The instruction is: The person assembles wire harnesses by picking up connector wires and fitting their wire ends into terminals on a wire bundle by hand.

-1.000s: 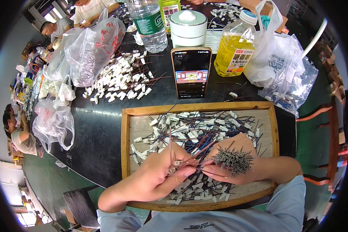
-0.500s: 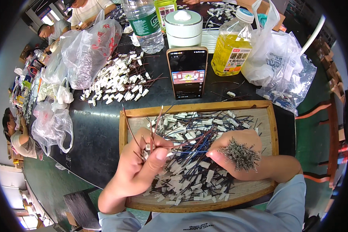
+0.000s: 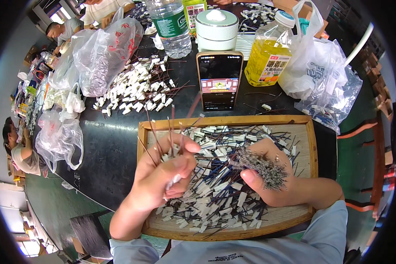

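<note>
A wooden tray (image 3: 310,132) in front of me holds a heap of short dark wires with white connector ends (image 3: 215,193). My left hand (image 3: 160,176) is raised over the tray's left side, closed on a few of these wires (image 3: 160,136), whose dark leads stick up and fan out. My right hand (image 3: 273,176) rests over the tray's right half and grips a thick bundle of wires (image 3: 262,165) with the bare tips pointing out.
Behind the tray lie a phone (image 3: 219,79), a yellow oil bottle (image 3: 268,53), a water bottle (image 3: 170,26), a white lidded pot (image 3: 216,28), a loose pile of white-ended wires (image 3: 138,90) and plastic bags (image 3: 103,53) (image 3: 321,75). Other people sit at far left.
My left hand has lifted from the heap, carrying a few wires up and to the left. The right hand with its bundle has shifted slightly left.
</note>
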A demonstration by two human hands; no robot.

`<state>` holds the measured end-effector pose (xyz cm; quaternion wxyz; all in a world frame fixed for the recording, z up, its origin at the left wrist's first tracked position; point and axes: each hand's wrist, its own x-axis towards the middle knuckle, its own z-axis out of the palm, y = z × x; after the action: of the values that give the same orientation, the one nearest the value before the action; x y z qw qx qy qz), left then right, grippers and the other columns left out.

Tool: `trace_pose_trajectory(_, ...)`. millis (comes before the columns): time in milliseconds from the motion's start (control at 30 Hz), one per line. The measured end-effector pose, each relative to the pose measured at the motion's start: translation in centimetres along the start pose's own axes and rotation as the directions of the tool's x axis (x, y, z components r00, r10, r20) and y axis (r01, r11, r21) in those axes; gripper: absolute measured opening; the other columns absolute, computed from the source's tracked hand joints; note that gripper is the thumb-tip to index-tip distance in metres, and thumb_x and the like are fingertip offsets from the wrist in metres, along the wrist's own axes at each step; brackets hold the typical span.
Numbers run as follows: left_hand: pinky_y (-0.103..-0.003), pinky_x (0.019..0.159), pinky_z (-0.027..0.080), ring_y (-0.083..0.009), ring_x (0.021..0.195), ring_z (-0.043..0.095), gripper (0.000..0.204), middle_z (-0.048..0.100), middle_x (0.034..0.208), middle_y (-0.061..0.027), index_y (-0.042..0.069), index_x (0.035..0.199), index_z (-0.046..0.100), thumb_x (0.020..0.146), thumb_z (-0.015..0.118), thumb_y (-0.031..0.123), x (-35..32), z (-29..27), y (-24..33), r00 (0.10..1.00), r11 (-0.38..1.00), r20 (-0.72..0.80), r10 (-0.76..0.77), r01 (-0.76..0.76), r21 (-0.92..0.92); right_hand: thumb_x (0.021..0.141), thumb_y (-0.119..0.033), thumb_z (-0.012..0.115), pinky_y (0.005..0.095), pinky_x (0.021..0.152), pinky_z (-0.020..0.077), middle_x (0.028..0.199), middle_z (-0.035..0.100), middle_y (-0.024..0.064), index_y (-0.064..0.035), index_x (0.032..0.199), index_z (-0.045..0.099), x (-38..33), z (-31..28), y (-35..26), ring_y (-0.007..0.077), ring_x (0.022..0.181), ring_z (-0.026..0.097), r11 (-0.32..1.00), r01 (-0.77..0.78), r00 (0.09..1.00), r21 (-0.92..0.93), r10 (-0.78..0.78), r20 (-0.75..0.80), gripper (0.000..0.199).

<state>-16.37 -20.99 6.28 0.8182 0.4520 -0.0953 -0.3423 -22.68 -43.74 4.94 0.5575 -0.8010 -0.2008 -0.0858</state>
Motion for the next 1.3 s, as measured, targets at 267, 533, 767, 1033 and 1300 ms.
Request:
trace_pose_trajectory(267, -0.016, 0.045, 0.029, -0.0018, 0.052, 0.036, 0.040, 0.051, 0.072, -0.0022, -0.005, 0.126, 0.047, 0.091, 0.052, 0.014, -0.5, 1.8, -0.8, 0.997, 0.913, 0.046, 0.062, -0.075, 0.401, 0.082, -0.009, 0.065, 0.0238, 0.064, 0.0495, 0.084, 0.064, 0.0055, -0.0021, 0.101, 0.053, -0.2, -0.3, -1.2, 0.0111, 0.074, 0.064, 0.999, -0.012, 0.999, 0.036, 0.010, 0.054, 0.024)
trace_pose_trajectory(533, -0.021, 0.059, 0.041, -0.0073, 0.061, 0.048, 0.036, 0.059, 0.081, -0.0051, -0.006, 0.122, 0.051, 0.090, 0.049, 0.010, -0.6, 2.2, -1.2, 0.943, 0.569, 0.268, 0.199, -0.334, 0.751, 0.075, -0.011, 0.073, 0.0257, 0.063, 0.0505, 0.088, 0.065, 0.0075, -0.0016, 0.101, 0.059, -0.6, -0.5, -0.9, 0.0171, 0.073, 0.065, 0.994, 0.102, 0.994, -0.048, -0.100, 0.044, 0.031)
trace_pose_trajectory(767, -0.028, 0.051, 0.048, -0.0184, 0.056, 0.057, 0.055, 0.056, 0.074, -0.0110, -0.007, 0.124, 0.046, 0.070, 0.059, -0.004, -0.3, 1.6, -1.6, 0.822, 0.101, 0.483, 0.301, -0.531, 0.841, 0.072, -0.012, 0.075, 0.0266, 0.064, 0.0513, 0.092, 0.065, 0.0115, 0.0006, 0.098, 0.060, -0.8, 0.0, -0.2, 0.0216, 0.076, 0.067, 0.984, 0.175, 0.983, 0.021, -0.173, -0.057, 0.033)
trace_pose_trajectory(1033, -0.023, 0.038, 0.038, -0.0083, 0.045, 0.045, 0.055, 0.044, 0.062, -0.0010, -0.008, 0.116, 0.054, 0.062, 0.059, 0.002, -0.5, 2.4, -2.3, 0.748, -0.387, 0.598, 0.287, -0.480, 0.787, 0.067, -0.009, 0.074, 0.0294, 0.069, 0.0515, 0.095, 0.064, 0.0130, 0.0016, 0.097, 0.059, -0.6, -0.6, -0.4, 0.0284, 0.081, 0.065, 0.994, 0.098, 0.991, 0.039, -0.101, 0.088, 0.036)
trace_pose_trajectory(1300, -0.024, 0.039, 0.039, -0.0091, 0.045, 0.045, 0.055, 0.042, 0.059, -0.0001, -0.004, 0.117, 0.054, 0.063, 0.060, 0.002, -0.5, 2.2, -1.6, 0.727, -0.459, 0.609, 0.318, -0.444, 0.770, 0.061, -0.006, 0.071, 0.0307, 0.069, 0.0504, 0.096, 0.064, 0.0125, -0.0001, 0.103, 0.058, -0.4, -0.5, 0.2, 0.0300, 0.083, 0.064, 0.983, 0.083, 0.986, 0.166, -0.105, 0.132, 0.045)
